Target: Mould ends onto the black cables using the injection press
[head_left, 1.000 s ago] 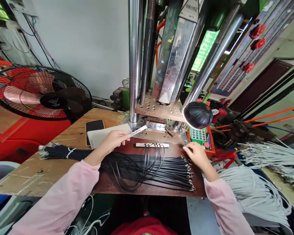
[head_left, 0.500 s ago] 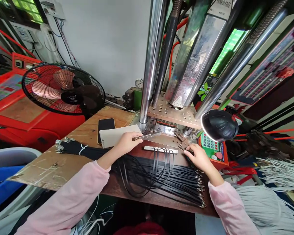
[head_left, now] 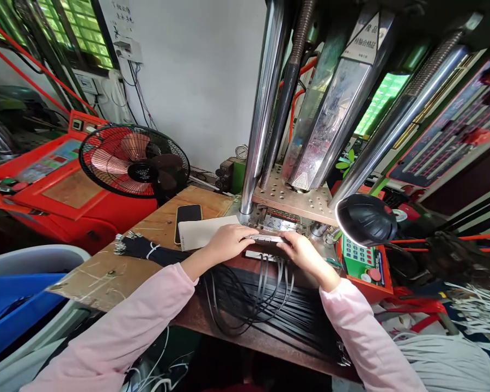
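Observation:
Between my two hands runs a narrow metal bar [head_left: 266,238]. My left hand [head_left: 231,241] pinches its left end, and my right hand [head_left: 303,252] has its fingers closed at the right end. Just below lies a pale strip [head_left: 253,255] with several dark cords looping out of it. Under my wrists, long black cords [head_left: 277,305] spread over the brown table [head_left: 212,316]. The press [head_left: 296,201] stands right behind my hands, with a metal block in its base. To the left are a tied black cord bundle [head_left: 167,255], a notepad [head_left: 204,230] and a phone [head_left: 188,213].
A black lamp [head_left: 367,219] hangs at the press's right, above a green keypad [head_left: 357,251]. A fan [head_left: 141,166] stands at the left by a red machine [head_left: 85,185]. Grey cords [head_left: 445,359] are piled at the lower right; a blue bin [head_left: 8,299] is lower left.
My right hand has moved left from the cord ends and closed at the bar's right end. My left hand now holds the bar level above the pale strip. The view has shifted left.

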The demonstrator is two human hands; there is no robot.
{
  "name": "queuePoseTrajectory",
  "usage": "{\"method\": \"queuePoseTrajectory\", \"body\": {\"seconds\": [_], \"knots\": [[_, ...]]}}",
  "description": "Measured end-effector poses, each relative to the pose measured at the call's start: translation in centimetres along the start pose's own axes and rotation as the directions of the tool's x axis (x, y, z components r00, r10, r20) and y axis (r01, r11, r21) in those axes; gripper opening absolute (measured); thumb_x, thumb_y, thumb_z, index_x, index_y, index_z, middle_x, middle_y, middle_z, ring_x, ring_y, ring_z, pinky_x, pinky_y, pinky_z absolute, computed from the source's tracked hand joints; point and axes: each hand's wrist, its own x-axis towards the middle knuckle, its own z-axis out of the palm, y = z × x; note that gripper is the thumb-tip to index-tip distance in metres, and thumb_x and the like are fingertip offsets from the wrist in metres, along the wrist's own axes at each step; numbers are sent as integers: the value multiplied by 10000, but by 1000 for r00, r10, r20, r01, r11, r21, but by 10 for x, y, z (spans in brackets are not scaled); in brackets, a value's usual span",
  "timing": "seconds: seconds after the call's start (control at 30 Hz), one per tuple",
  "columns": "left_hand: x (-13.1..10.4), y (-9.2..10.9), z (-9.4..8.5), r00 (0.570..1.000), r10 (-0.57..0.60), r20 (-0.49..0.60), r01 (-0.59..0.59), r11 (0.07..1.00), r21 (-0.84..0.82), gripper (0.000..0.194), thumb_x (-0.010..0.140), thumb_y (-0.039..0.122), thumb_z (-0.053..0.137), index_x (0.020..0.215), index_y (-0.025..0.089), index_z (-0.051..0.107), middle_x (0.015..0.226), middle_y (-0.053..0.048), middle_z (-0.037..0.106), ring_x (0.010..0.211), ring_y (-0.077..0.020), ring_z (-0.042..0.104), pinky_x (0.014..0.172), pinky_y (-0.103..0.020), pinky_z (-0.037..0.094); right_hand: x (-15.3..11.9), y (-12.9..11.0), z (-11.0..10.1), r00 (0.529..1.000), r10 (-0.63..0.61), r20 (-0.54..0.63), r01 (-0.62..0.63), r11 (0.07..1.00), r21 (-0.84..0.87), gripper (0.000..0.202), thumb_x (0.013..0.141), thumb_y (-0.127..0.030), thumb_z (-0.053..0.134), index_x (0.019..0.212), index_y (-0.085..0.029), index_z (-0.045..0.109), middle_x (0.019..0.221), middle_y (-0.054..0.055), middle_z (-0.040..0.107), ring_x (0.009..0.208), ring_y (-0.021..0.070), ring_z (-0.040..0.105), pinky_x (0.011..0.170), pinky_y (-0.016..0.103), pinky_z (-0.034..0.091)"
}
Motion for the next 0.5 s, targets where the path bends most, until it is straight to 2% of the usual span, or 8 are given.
{"method": "queuePoseTrajectory", "body": {"seconds": [0.1, 0.17, 0.23, 0.3, 0.37, 0.43, 0.5], "knots": [[7, 2, -8, 992, -111, 60, 113, 993, -42, 352, 840, 435, 628, 1108, 246, 754, 1040, -57, 767, 926, -260, 692, 820, -326, 504, -2, 4, -1, 999, 0, -50, 0, 1000, 3, 291, 988, -352, 497, 1178, -197, 654, 1119, 79, 715, 1038, 203, 658, 927, 331, 508], [12, -2, -9, 972, -154, 179, 176, 978, -114, 395, 785, 473, 674, 1066, 210, 765, 906, -60, 767, 804, -243, 682, 702, -299, 486, -6, 9, -1, 997, -4, -76, 5, 1000, 13, 303, 987, -353, 494, 1180, -189, 658, 1119, 84, 715, 1044, 207, 657, 931, 336, 506], [16, -11, -6, 938, -127, 322, 199, 959, -201, 355, 754, 451, 692, 962, 178, 782, 788, -47, 742, 696, -208, 646, 602, -271, 443, -10, 15, -2, 996, 6, -88, -4, 1000, 17, 310, 980, -362, 498, 1166, -182, 668, 1107, 91, 718, 1033, 215, 659, 924, 349, 507], [20, -23, -1, 909, -103, 404, 234, 928, -289, 317, 753, 413, 676, 915, 161, 782, 743, -38, 715, 623, -176, 607, 544, -256, 413, -14, 23, -3, 994, 40, -98, -37, 999, 37, 319, 971, -373, 504, 1152, -174, 676, 1109, 100, 718, 1037, 221, 659, 929, 361, 505], [27, -34, 6, 915, -128, 383, 277, 888, -367, 356, 767, 397, 656, 1000, 152, 769, 749, -36, 705, 574, -152, 578, 524, -253, 412, -15, 33, -6, 989, 97, -115, -88, 993, 84, 324, 957, -380, 517, 1139, -169, 682, 1127, 104, 718, 1054, 224, 658, 952, 367, 496], [41, -42, 14, 939, -182, 290, 296, 856, -423, 420, 779, 389, 650, 1104, 140, 742, 774, -42, 711, 564, -143, 571, 541, -259, 432, -11, 45, -10, 978, 158, -134, -139, 980, 140, 328, 943, -382, 523, 1130, -168, 687, 1140, 101, 720, 1055, 221, 661, 964, 365, 491], [60, -45, 26, 954, -241, 178, 296, 848, -440, 412, 769, 340, 671, 1111, 121, 740, 823, -60, 732, 629, -160, 608, 618, -280, 476, -3, 58, -12, 962, 221, -161, -194, 967, 164, 334, 933, -381, 521, 1121, -164, 692, 1143, 102, 722, 1045, 222, 665, 968, 365, 488]]}}
